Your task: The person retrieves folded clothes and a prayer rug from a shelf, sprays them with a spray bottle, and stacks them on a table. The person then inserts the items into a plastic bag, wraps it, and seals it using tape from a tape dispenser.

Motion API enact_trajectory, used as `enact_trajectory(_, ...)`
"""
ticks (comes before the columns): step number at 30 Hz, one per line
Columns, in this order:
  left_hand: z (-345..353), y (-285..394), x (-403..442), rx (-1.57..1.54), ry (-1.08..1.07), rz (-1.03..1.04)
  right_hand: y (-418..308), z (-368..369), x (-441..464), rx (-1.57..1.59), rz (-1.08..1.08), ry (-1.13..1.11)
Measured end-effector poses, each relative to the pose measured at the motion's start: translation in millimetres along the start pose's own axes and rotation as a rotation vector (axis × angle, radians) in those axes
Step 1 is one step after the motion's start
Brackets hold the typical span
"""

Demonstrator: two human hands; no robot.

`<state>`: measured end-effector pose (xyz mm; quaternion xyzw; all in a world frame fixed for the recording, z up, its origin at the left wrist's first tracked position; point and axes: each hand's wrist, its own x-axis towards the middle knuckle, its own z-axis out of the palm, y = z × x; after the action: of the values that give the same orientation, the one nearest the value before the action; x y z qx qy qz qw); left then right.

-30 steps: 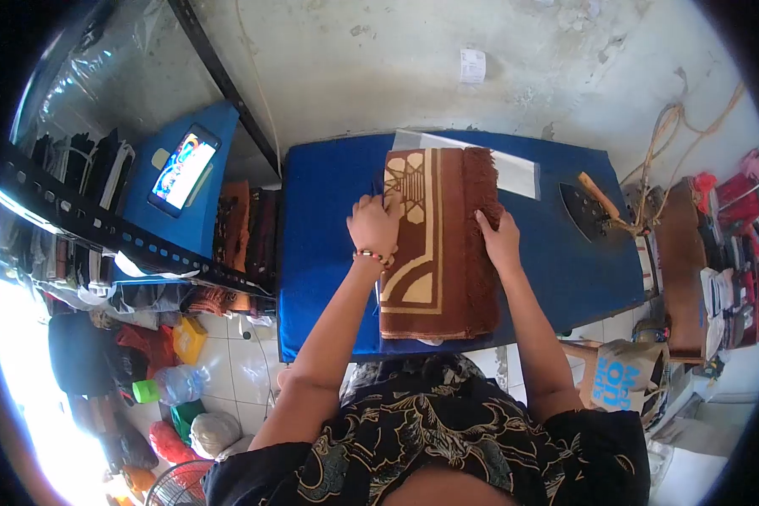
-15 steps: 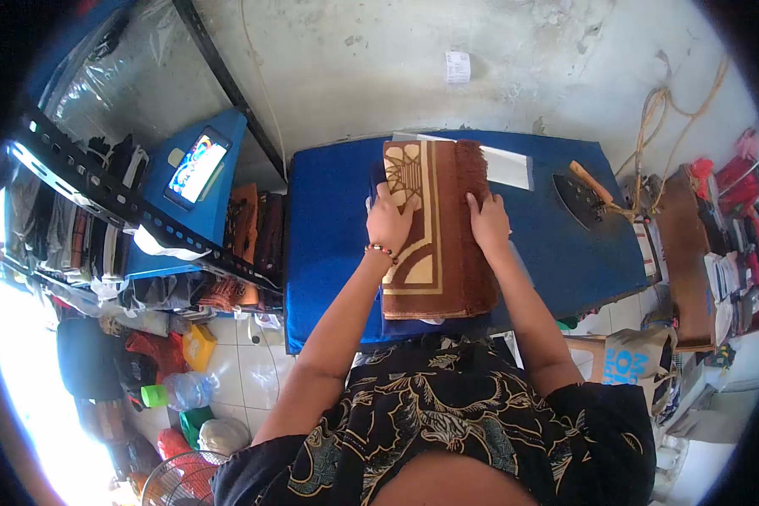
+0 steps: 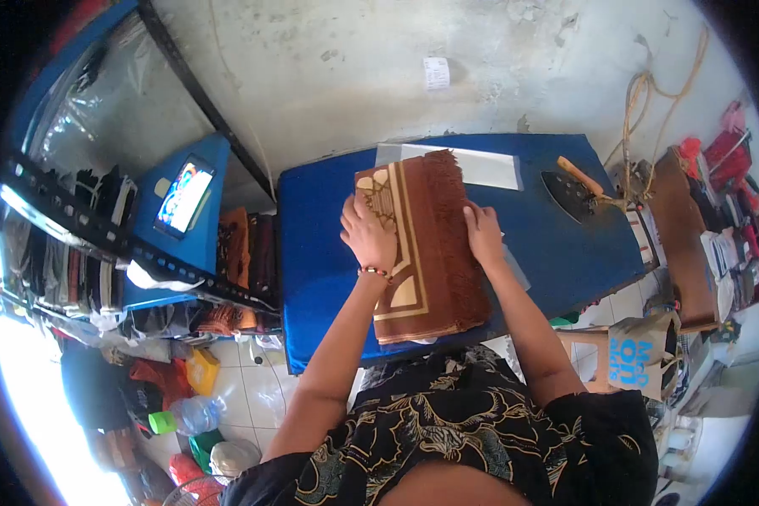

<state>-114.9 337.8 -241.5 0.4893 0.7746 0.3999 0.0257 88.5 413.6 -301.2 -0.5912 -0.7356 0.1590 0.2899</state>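
Observation:
A folded brown rug (image 3: 413,291) with cream geometric patterning lies slightly turned on the blue-covered table (image 3: 320,278). Dark brown fringe runs down its right side. My left hand (image 3: 369,236), with a beaded bracelet at the wrist, rests on the patterned part, its fingers reaching over the left edge. Against the fringed right edge is my right hand (image 3: 484,236), thumb toward the top and fingers along the side. The undersides of both hands are hidden. A clear plastic sheet or bag with a white panel (image 3: 489,169) sticks out behind the rug.
An iron (image 3: 569,196) with a wooden handle and a cord stands at the table's right. On a blue shelf at the left lies a lit phone (image 3: 184,198). Clothes fill the racks on both sides. A paper bag (image 3: 641,354) is at the lower right.
The rug has turned slightly and come a little toward me, baring more of the plastic behind it. My left hand has shifted to its left edge. The view has also tilted.

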Motion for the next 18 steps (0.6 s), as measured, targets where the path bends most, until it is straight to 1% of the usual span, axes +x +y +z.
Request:
enact_trajectory(2, 2.0, 28.7, 7.3, 0.144, 0.046, 0.194, 20.6, -6.3, -14.3, -0.183, 0.032, 0.163)
enact_trajectory(3, 13.0, 41.0, 12.3, 0.193, -0.032, 0.246, 42.4, 3.2, -21.8, -0.364, 0.037, 0.164)
enact_trajectory(6, 66.3, 64.4, 47.8, 0.083, 0.052, 0.474, 75.2, 17.8, -43.9, -0.517, 0.107, -0.113)
enact_trajectory(9, 111.5, 64.4, 77.9, 0.347, -0.275, 0.470, 111.2, 28.8, -30.0, -0.505, 0.104, -0.227)
enact_trajectory(12, 115.8, 82.3, 93.2, 0.448, -0.575, 0.383, 117.1, -19.0, 0.1, -0.050, 0.182, -0.416)
enact_trajectory(15, 113.2, 81.3, 92.4, 0.340, -0.463, 0.415, 147.2, -48.7, 13.6, 0.380, 0.108, -0.544)
enact_trajectory(16, 112.8, 79.7, 89.9, 0.308, -0.434, 0.425, 145.8, -61.9, 11.4, 0.554, 0.169, -0.598)
enact_trajectory(18, 109.9, 85.9, 86.4, 0.355, -0.431, 0.427, 129.2, -91.3, 1.8, 0.900, 0.300, -0.698)
